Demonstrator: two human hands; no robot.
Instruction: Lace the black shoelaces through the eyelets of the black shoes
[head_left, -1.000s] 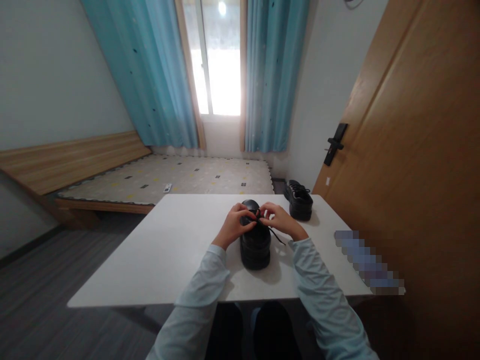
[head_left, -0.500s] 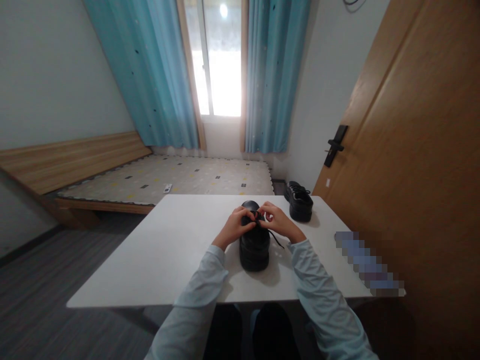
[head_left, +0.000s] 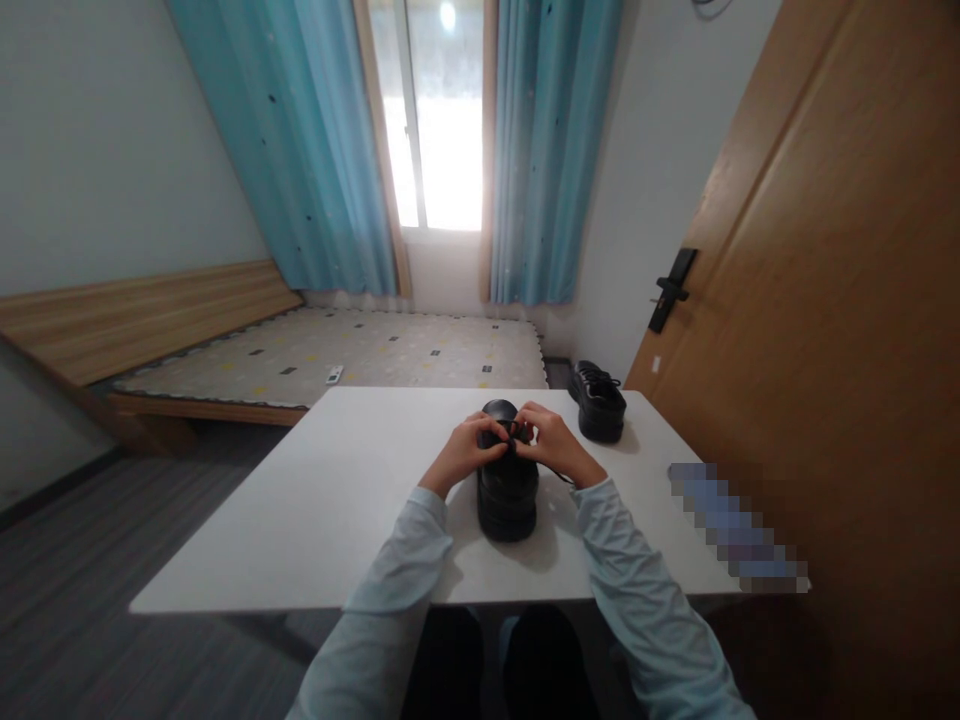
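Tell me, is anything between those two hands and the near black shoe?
Nothing visible: the left hand and right hand are at the laces of the near shoe. The other shoe stands apart, near the far right corner of the table.

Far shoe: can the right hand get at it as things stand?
Probably yes: the far shoe sits beyond the right hand, nothing visible between, though that hand is busy at the near shoe.

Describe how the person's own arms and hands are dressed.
The left sleeve and right sleeve are long, pale blue and wrinkled, without visible markings, reaching about the wrists. The left hand and right hand are bare, without gloves.
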